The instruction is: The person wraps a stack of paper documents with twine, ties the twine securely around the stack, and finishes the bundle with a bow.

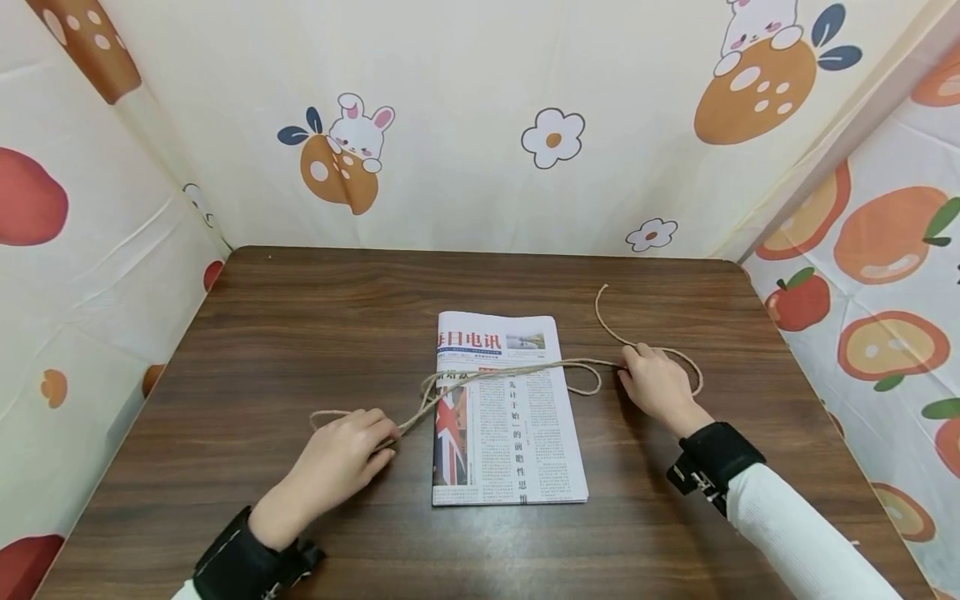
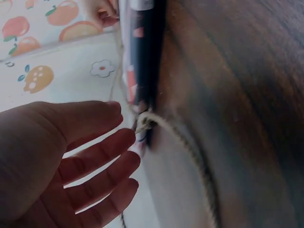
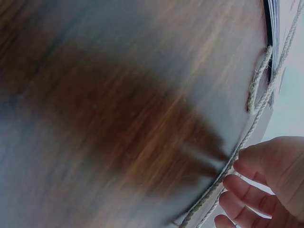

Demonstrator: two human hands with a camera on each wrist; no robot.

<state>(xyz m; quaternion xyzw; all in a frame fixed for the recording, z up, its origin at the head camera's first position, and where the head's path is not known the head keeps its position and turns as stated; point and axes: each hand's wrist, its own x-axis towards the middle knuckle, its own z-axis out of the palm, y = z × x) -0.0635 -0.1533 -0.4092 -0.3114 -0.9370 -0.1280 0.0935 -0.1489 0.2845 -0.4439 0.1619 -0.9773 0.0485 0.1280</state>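
A folded newspaper [image 1: 517, 442] lies on the wooden table, its stack of edges showing in the right wrist view. Across its upper half runs a thin beige rope [image 1: 510, 371], crossing itself near the paper's left edge. My left hand [image 1: 341, 454] is beside that crossing, left of the newspaper. In the left wrist view its thumb and fingers are apart, with the rope [image 2: 187, 142] beyond the fingertips. To the right of the paper, my right hand [image 1: 660, 383] pinches the rope [image 3: 259, 111] between thumb and index finger. A loose rope end curls behind that hand.
The brown wooden table [image 1: 337, 317] meets a patterned cloth wall [image 1: 465, 125] at its back edge. More printed cloth [image 1: 892, 275] hangs on the right side, and on the left too. Black straps with small devices [image 1: 716, 462] circle both wrists.
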